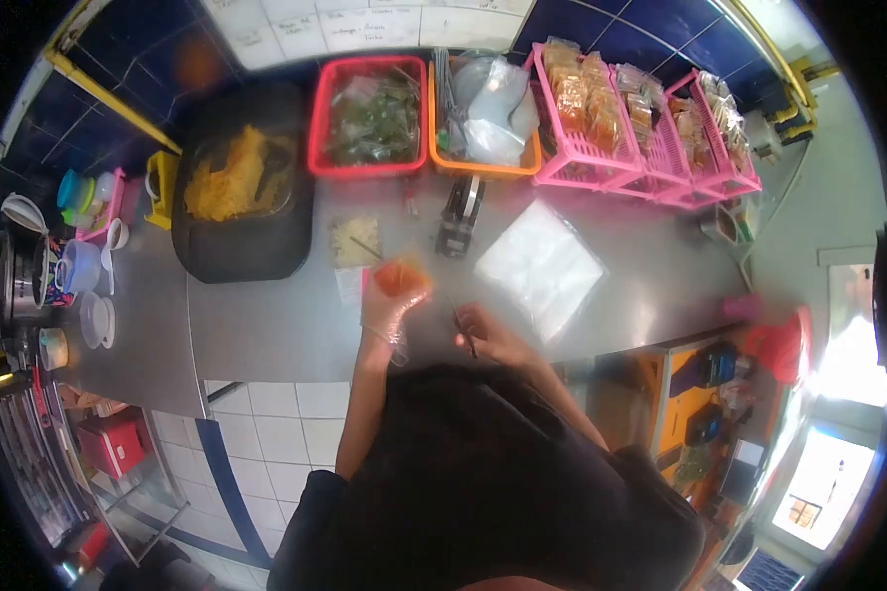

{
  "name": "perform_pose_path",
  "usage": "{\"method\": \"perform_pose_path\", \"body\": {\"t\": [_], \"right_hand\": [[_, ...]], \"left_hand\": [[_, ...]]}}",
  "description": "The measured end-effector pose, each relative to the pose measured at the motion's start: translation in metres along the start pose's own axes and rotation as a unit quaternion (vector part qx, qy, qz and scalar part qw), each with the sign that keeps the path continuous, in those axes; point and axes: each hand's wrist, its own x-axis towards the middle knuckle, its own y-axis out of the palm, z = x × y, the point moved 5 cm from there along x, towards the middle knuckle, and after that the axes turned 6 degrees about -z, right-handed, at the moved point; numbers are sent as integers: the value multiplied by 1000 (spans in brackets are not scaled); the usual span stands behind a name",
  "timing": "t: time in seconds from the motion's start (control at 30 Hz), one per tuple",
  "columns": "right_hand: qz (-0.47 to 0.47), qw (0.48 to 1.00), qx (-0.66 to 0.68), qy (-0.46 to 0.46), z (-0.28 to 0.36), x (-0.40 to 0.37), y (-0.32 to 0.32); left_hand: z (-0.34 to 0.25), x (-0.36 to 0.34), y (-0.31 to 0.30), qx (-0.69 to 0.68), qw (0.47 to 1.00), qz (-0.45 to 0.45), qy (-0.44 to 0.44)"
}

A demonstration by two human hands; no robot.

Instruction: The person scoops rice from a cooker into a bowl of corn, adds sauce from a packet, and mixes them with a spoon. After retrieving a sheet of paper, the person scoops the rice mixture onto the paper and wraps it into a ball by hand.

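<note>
My left hand, in a clear plastic glove, is closed around a small clear bag with orange contents. It is above the front part of the steel counter. Just to the right, my bare right hand pinches a thin dark tool; its kind is too small to make out. Behind the left hand lies a packet of pale shreds with a thin stick over it. A black tape dispenser stands beyond both hands. Flat on the counter, right of them, is a stack of white plastic bags.
Along the back stand a black tray of yellow food, a red basket of bagged greens, an orange basket of plastic bags and pink racks with filled packets. Cups and lids crowd the left side.
</note>
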Motion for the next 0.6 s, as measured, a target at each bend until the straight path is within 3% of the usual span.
{"method": "perform_pose_path", "body": {"t": [0.13, 0.6], "right_hand": [[-37, 997, -63, -32, 17, 7, -1], [-123, 986, -101, -39, 6, 5, 9]], "left_hand": [[12, 4, 2, 30, 998, 13, 60], [16, -9, 3, 20, 998, 12, 53]]}}
